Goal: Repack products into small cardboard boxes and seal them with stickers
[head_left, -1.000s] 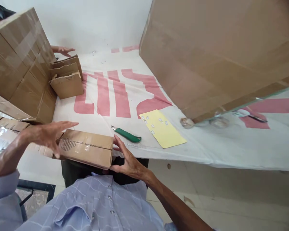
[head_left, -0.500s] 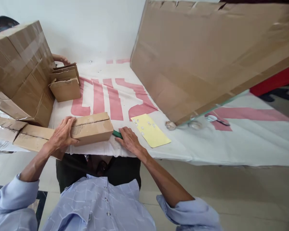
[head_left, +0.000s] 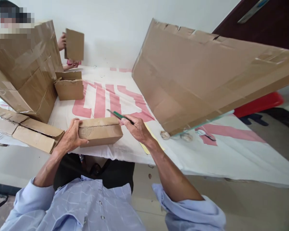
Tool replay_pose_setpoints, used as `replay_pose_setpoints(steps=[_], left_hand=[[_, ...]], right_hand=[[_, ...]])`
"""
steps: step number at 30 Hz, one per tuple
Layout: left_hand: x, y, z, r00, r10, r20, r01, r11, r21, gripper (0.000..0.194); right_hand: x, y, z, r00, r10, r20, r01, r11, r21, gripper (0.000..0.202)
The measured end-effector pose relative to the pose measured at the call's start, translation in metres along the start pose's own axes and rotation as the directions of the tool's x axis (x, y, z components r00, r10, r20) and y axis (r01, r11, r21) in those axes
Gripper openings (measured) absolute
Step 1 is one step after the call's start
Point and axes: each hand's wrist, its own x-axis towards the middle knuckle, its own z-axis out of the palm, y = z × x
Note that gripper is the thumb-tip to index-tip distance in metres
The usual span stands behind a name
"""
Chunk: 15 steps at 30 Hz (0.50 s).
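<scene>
A white-clothed desk point(head_left: 190, 157) stretched out, and near its front edge lay a long carton point(head_left: 101, 134), its long axis running roughly left to right along that edge. The left hand point(head_left: 71, 138) was part-open, thumb and fingers gripping the carton's left end. The right hand point(head_left: 138, 131), closed around a green knife point(head_left: 118, 115), had raised it from the desk since a moment earlier; its blade now pointed left and slightly away.

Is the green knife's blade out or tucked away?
Out. The knife is in the right hand, and a thin, greyish blade shows beyond its green part, pointing away from the hand.
</scene>
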Motion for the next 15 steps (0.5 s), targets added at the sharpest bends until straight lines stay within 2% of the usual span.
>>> replay_pose_setpoints(steps=[3,6,10,15], left_hand=[[0.000,-0.004,0.019,0.999,0.031,-0.040,-0.036,0.992,-0.121,0.088],[-0.002,-0.013,0.033,0.995,-0.018,-0.094,-0.008,0.963,-0.271,0.091],[-0.004,-0.022,0.043,0.990,-0.092,-0.104,0.041,0.907,-0.419,0.087],[-0.005,-0.023,0.045,0.990,-0.086,-0.109,0.032,0.906,-0.421,0.076]], right_hand=[[0.011,-0.044,-0.013,0.966,-0.078,0.246,0.074,0.997,0.025,0.038],[0.019,-0.066,-0.015,0.919,-0.062,0.390,0.091,0.994,-0.056,0.035],[0.029,-0.073,-0.015,0.885,-0.022,0.466,0.110,0.981,-0.163,0.034],[0.038,-0.083,-0.016,0.860,0.013,0.511,0.145,0.952,-0.269,0.033]])
